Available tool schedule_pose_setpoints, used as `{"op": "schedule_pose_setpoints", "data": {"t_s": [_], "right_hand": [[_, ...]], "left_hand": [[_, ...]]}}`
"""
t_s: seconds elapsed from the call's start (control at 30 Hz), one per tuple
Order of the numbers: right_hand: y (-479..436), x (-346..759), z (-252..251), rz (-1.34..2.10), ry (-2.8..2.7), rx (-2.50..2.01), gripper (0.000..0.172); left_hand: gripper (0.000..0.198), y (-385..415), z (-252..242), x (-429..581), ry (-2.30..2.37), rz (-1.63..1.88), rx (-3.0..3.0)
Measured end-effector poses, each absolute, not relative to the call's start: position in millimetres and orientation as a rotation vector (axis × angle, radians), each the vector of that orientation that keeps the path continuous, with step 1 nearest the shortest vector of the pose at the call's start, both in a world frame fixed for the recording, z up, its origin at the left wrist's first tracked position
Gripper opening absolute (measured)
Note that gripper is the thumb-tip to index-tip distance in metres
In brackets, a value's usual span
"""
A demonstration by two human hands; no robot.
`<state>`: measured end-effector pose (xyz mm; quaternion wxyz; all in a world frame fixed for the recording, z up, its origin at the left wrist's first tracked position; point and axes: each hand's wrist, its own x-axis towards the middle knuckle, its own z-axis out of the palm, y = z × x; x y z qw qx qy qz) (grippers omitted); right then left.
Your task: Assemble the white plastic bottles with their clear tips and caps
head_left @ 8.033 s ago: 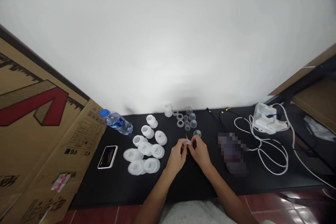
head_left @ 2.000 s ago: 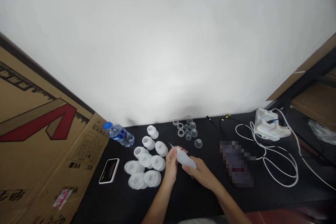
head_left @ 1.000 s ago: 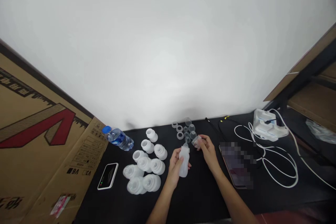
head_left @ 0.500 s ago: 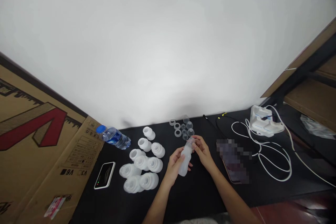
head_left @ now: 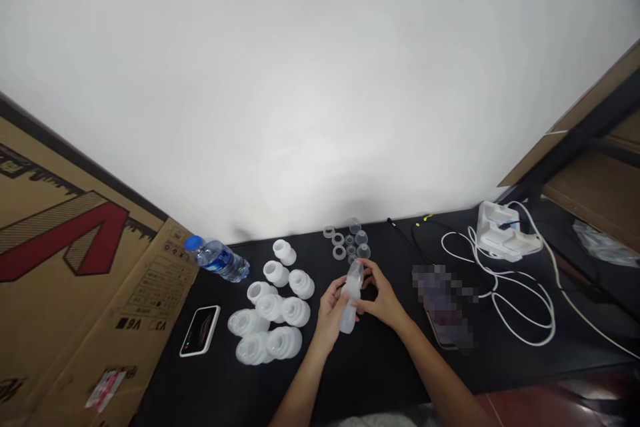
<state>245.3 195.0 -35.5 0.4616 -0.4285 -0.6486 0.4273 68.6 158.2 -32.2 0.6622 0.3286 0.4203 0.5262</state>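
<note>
I hold a small translucent white bottle upright above the black table. My left hand wraps its lower body. My right hand grips it from the right, fingers closed near its top, where a clear cap sits. Just behind the bottle lie several small clear caps and white rings. A cluster of several white empty bottles lies to the left of my left hand.
A blue-capped water bottle lies at the back left beside a large cardboard box. A phone rests near the box. A blurred dark object, white cables and a white device lie at the right.
My right hand fetched a clear cap from the pile behind and brought it onto the bottle's top. The left hand stood the bottle upright, and both hands now close on it.
</note>
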Motion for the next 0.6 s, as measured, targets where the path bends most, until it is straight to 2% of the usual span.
{"op": "schedule_pose_setpoints", "data": {"t_s": [0.6], "right_hand": [[199.1,244.7,-34.0,1.106,-1.585,-0.946,0.076]], "left_hand": [[0.070,155.8,-25.8,70.9,0.954,1.185,0.779]]}}
